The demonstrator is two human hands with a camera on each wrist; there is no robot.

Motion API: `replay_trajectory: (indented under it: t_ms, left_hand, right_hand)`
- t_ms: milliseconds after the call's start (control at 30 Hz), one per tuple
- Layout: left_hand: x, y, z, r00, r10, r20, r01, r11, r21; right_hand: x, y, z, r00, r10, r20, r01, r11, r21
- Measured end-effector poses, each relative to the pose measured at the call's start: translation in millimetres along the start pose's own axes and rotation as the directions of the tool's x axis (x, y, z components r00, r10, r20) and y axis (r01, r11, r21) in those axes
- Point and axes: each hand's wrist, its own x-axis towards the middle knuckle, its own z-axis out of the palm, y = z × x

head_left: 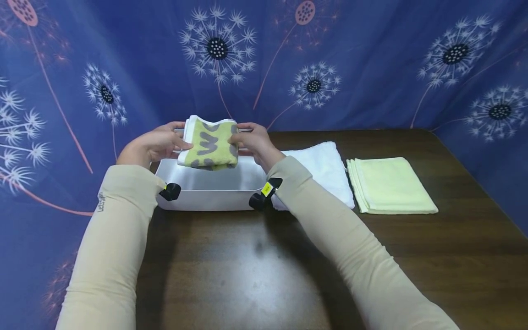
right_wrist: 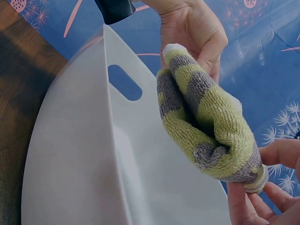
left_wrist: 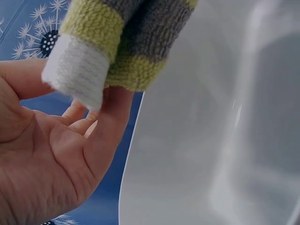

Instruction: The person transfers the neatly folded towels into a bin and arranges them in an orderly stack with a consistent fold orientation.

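A green and grey towel with white edging was held up, folded, above a white bin. To the right of the bin a white towel was laid on the table, partly covered from view by the right sleeve; just beside it a folded yellow towel was placed. The rear was closed off by a blue curtain printed with dandelions. The green and grey towel was suspended between the hands: its left end was pinched by the left hand, its right end gripped by the right hand, thumb in front. Small dark lettering was borne by the left sleeve, and a yellow label by the right wrist strap; neither could be read with certainty
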Motion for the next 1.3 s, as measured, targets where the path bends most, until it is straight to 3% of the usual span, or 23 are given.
replay_trajectory:
  t_ms: [200,367,500,633,933,1300]
  left_hand:
    - [2.0,-9.5,-1.5,0.999,-0.035,-0.039,0.038,0.997,0.07]
    - [-3.8,-21.7,-15.2,0.988,-0.097,-0.121,0.124,0.964,0.237]
    - [-9.6,-27.0,-27.8,0.981,-0.117,-0.154,0.156,0.948,0.277]
    - [-11.7,-26.2,-29.8,0.985,-0.109,-0.132,0.141,0.956,0.259]
    - [-10.8,-22.8,-19.0,0.996,-0.029,-0.088,0.047,0.976,0.211]
    - [-10.0,-16.2,-9.0,0.987,0.0,-0.162,0.001,1.0,0.006]
  right_hand:
    - [0.5,7.1,-3.5,1.0,0.014,0.015,-0.013,0.999,-0.039]
    - [0.0,8.4,-17.0,0.999,-0.026,-0.027,0.021,0.984,-0.175]
    - [-1.6,3.3,-25.9,0.997,-0.054,-0.054,0.042,0.979,-0.202]
    - [-4.4,-2.2,-29.6,0.997,-0.064,-0.049,0.053,0.981,-0.186]
    - [-4.9,-0.3,-38.8,0.995,-0.035,-0.091,0.017,0.983,-0.185]
    - [-4.7,-3.7,-52.1,0.99,-0.045,-0.136,0.026,0.99,-0.14]
